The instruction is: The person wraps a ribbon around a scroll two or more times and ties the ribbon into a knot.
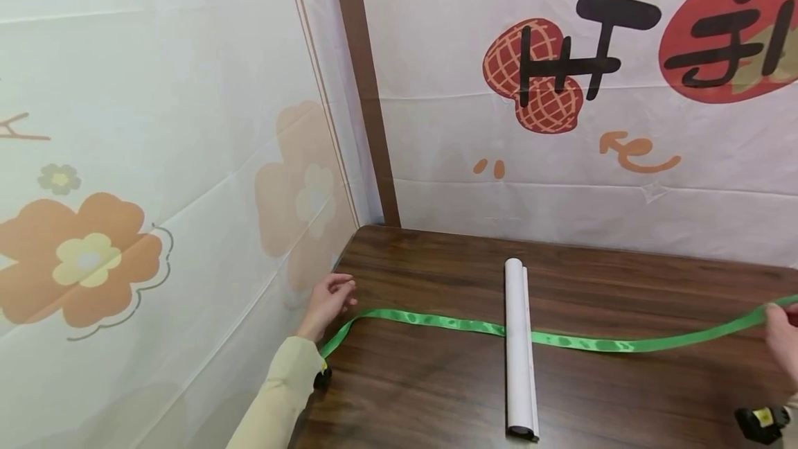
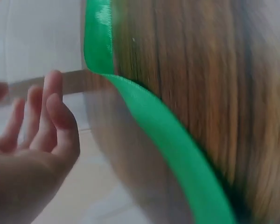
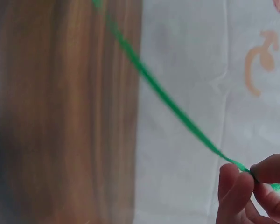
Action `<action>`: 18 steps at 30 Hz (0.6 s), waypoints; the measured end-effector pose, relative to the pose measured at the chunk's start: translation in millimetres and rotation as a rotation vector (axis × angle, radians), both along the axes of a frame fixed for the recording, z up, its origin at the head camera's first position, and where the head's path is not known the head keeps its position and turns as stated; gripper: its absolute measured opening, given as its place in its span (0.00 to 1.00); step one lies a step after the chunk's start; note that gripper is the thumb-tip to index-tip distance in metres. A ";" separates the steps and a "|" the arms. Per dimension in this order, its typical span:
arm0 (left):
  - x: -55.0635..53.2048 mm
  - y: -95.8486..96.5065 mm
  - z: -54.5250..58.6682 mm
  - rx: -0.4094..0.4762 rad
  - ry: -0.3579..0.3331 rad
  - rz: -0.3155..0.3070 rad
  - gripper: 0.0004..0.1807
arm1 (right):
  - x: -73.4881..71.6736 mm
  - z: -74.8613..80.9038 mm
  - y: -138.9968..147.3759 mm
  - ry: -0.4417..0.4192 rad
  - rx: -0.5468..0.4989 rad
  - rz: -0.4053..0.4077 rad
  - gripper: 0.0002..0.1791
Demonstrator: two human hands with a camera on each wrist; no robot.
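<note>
A long green ribbon (image 1: 455, 323) lies across the table and passes under a white paper roll (image 1: 519, 345). At the far right, my right hand (image 1: 784, 335) pinches the ribbon between thumb and fingertips; in the right wrist view that stretch slants up off the table to the fingers (image 3: 238, 191). My left hand (image 1: 329, 303) hovers beside the ribbon's left stretch, near the table's left edge. Its fingers are loosely bent and hold nothing, and in the left wrist view a gap separates them from the ribbon (image 2: 154, 121). The ribbon's left end is hidden behind the left wrist.
The dark wooden table (image 1: 424, 393) meets a printed white cloth wall (image 1: 436, 206) at the back and another cloth (image 1: 187, 262) on the left. Small black devices (image 1: 762, 424) sit at both wrists.
</note>
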State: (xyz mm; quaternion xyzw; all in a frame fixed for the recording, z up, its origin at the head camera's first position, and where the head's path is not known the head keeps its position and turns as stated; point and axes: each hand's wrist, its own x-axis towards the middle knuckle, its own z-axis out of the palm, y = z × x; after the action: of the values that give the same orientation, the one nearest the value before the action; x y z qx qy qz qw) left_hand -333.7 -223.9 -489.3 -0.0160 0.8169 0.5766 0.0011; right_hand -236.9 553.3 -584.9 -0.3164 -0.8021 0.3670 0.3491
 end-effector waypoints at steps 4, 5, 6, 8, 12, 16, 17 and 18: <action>7.7 9.2 5.8 -0.252 0.068 -0.247 0.14 | -14.3 4.4 -3.3 0.102 -0.061 0.067 0.06; 9.3 11.5 6.8 -0.309 0.069 -0.318 0.13 | -14.0 12.9 -11.0 0.111 -0.080 0.099 0.07; 10.8 13.5 7.2 -0.351 0.067 -0.384 0.13 | -11.1 24.7 -22.6 0.137 -0.094 0.143 0.07; 12.7 16.3 6.7 -0.431 0.077 -0.467 0.13 | 3.3 69.2 -67.9 0.099 -0.093 0.174 0.06; 12.4 14.8 0.8 -0.552 0.143 -0.443 0.11 | 43.0 163.6 -175.2 -0.028 -0.016 0.231 0.20; 11.9 8.4 -4.7 -0.613 0.148 -0.366 0.13 | 53.9 195.3 -216.1 -0.113 0.109 0.232 0.23; 12.1 6.6 -5.7 -0.621 0.134 -0.350 0.13 | 52.6 196.6 -218.6 -0.122 0.134 0.226 0.23; 12.4 5.0 -6.2 -0.629 0.123 -0.328 0.13 | 51.9 198.1 -221.4 -0.130 0.156 0.225 0.23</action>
State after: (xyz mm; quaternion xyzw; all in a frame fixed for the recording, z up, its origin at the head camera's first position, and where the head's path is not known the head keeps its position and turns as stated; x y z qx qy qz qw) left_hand -321.3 -218.9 -495.5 0.1506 0.9445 0.2891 0.0396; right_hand -185.0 331.9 -386.8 -0.2198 -0.8794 0.3190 0.2766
